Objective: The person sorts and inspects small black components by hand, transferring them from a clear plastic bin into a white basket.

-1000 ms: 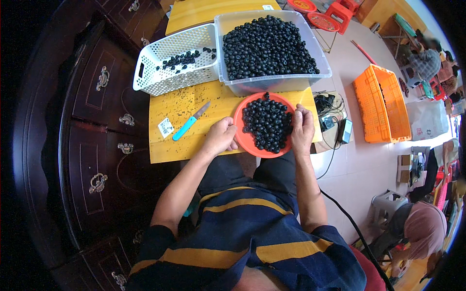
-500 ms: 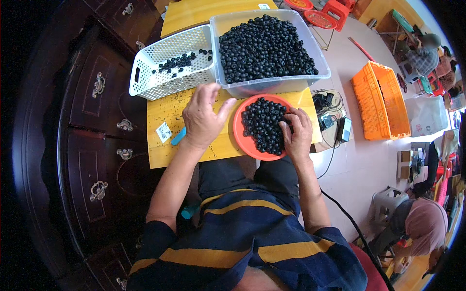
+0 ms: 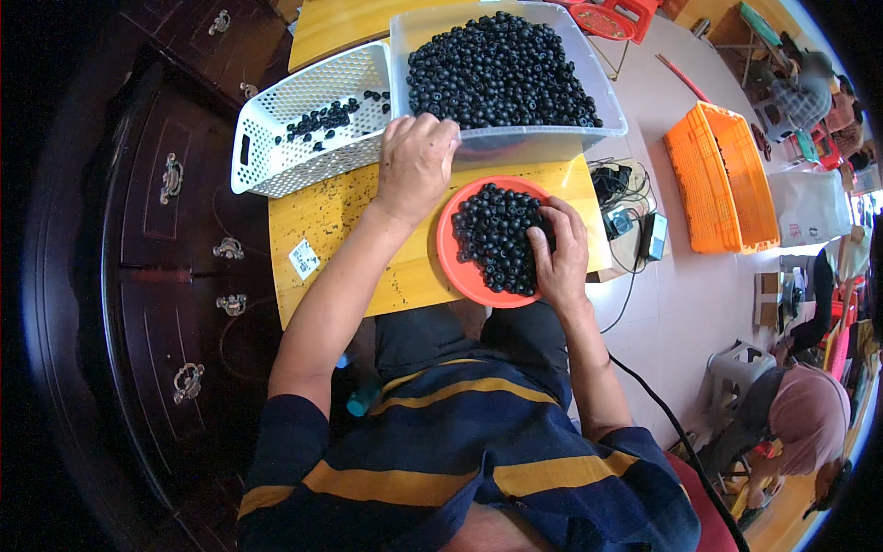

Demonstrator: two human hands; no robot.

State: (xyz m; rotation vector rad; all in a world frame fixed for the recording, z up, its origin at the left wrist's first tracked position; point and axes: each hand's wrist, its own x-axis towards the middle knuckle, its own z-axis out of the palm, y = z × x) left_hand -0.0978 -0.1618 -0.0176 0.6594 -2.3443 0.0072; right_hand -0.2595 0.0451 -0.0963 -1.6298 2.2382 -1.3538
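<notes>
A red round plate [image 3: 445,248] on the yellow table holds a heap of small round black pieces [image 3: 497,230], bead-like, some with ring-shaped hollows. My right hand [image 3: 565,250] curls over the plate's right rim, fingertips among the pieces, thumb and forefinger apart. My left hand [image 3: 416,167] is at the near left corner of a clear plastic bin [image 3: 552,144], back upward, fingers curled in; whatever they hold is hidden. The bin is filled with the same black pieces. Left of it, a white perforated basket [image 3: 317,166] contains a smaller scatter of them.
Dark bits and a white printed label [image 3: 303,259] lie on the yellow table [image 3: 405,285]. Dark wooden drawers [image 3: 175,230] stand at left. Cables [image 3: 618,189] and an orange crate [image 3: 722,184] are at right. Other people sit farther right, near a grey stool [image 3: 736,373].
My left hand has moved up and right to the bin's corner, its fingers curling in. The light blue object beside it is out of sight on the table. My right hand stays at the plate.
</notes>
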